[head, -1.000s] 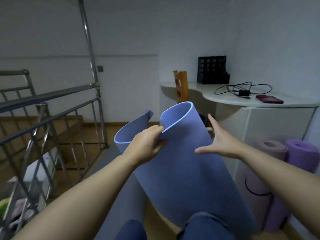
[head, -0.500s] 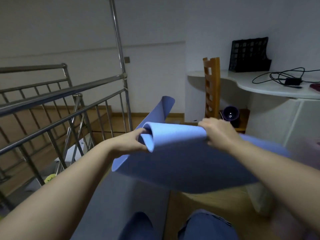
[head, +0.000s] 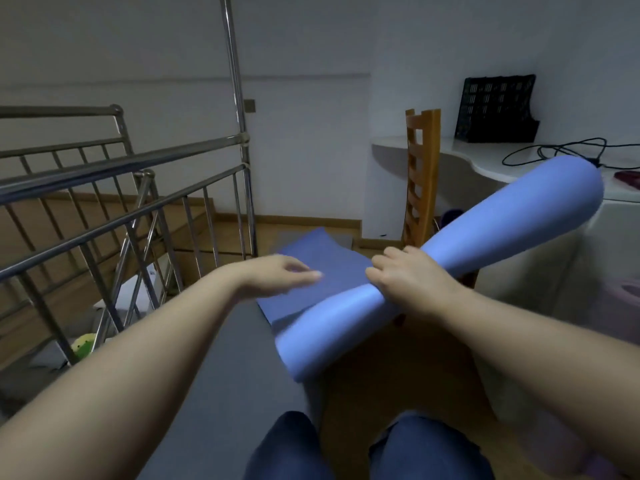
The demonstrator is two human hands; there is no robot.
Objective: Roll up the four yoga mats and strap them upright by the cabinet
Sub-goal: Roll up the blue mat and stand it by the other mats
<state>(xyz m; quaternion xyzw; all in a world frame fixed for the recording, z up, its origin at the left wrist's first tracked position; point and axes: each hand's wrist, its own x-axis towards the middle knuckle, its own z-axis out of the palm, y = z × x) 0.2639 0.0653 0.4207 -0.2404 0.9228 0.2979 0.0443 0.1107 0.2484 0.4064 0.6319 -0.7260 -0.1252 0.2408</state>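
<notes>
A blue yoga mat (head: 485, 230) is rolled into a loose tube that slants from low centre up to the right, and its free end lies flat toward the far wall. My right hand (head: 412, 282) grips the roll around its middle. My left hand (head: 277, 271) hovers with fingers apart over the flat free end, holding nothing. A grey mat (head: 235, 375) lies unrolled on the floor under my arms. At the right edge a blurred purple rolled mat (head: 623, 299) stands by the white cabinet (head: 540, 271).
A steel stair railing (head: 114, 188) runs along the left with a drop behind it. A wooden chair (head: 420, 174) stands at the curved white desk (head: 485, 157), which carries a black file holder (head: 497, 109) and cables. My knees show at the bottom.
The blue mat went from a broad, half-open sheet to a tighter tube swung diagonally up to the right. My left hand let go of its edge; my right hand closed on the roll.
</notes>
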